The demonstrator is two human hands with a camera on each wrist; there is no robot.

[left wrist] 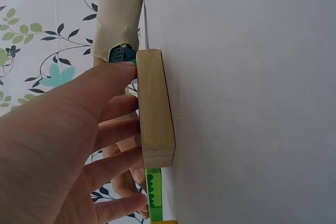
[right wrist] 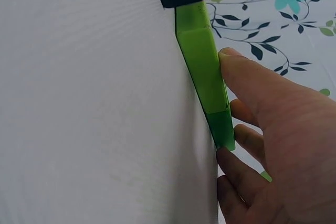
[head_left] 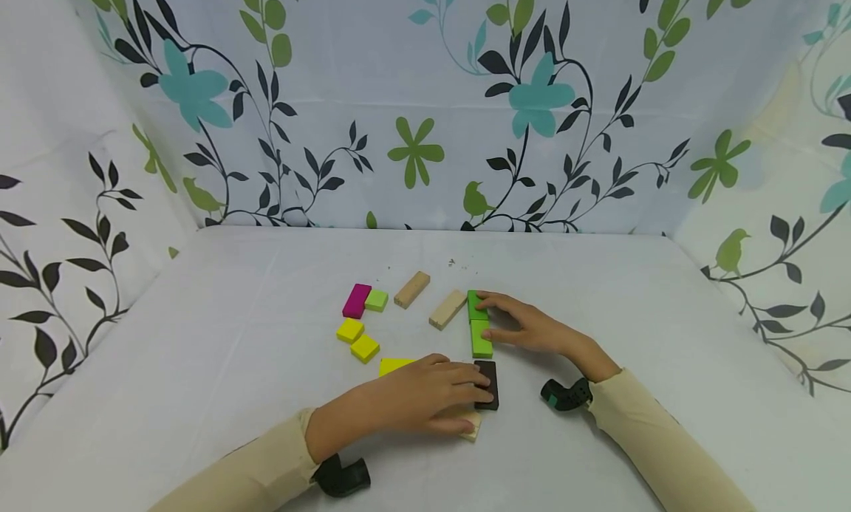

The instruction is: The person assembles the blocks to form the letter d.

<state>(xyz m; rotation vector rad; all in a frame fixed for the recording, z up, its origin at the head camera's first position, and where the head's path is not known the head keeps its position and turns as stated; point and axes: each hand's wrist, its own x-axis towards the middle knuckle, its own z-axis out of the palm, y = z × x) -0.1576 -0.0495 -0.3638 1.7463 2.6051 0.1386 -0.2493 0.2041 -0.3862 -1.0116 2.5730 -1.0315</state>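
My left hand [head_left: 419,395] is spread wide, fingers loosely extended, their tips over a dark brown, flat rectangular block [head_left: 490,395], my thumb at a pale wooden block [left wrist: 156,100] with smooth grain and squared edges. My right hand [head_left: 535,330] is relaxed, thumb and fingertips set apart: the thumb touches the side of a glossy light green block [head_left: 482,343], the fingers reach a darker green block [head_left: 475,304] butted against its far end. Both green blocks lie in line beyond the brown one on the white bench [head_left: 266,305]. Near my left hand lie a partly covered yellow block [head_left: 395,365] and two small yellow blocks; beyond, a magenta block [head_left: 357,301], a small lime block [head_left: 376,301] touching it, and two plain wooden bars [head_left: 412,289]. Leaf-and-bird printed cloth [head_left: 346,69] hangs behind.
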